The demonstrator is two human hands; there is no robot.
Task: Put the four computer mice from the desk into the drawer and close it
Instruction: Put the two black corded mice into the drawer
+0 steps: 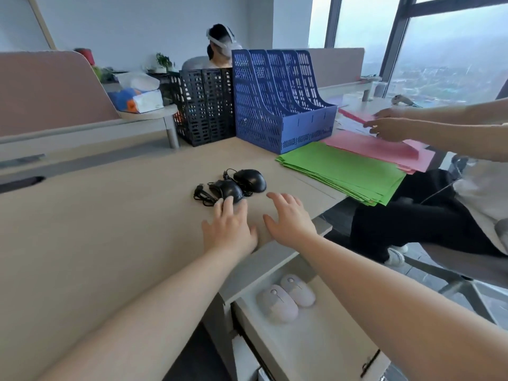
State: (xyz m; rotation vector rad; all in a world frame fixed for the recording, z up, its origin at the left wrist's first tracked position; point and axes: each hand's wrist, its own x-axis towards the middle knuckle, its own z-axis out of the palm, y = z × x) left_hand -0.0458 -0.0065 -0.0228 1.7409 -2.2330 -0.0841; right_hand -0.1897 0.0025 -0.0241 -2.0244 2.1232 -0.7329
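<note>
Two black wired mice lie on the wooden desk (110, 229), cables bundled beside them. The nearer black mouse (228, 188) has the fingertips of my left hand (229, 229) resting on its near end. The farther black mouse (250, 180) sits just behind it, untouched. My right hand (288, 218) hovers flat over the desk to the right of the mice, fingers spread, holding nothing. Below the desk edge the white drawer (316, 345) stands pulled out. Two pale pink mice (277, 302) (298, 290) lie side by side in it.
A blue file rack (283, 105) and a black one (204, 105) stand at the back of the desk. Green folders (343, 171) and pink folders (379, 149) lie right, where another person's hands (387, 127) work. A seated person's legs are beside the drawer.
</note>
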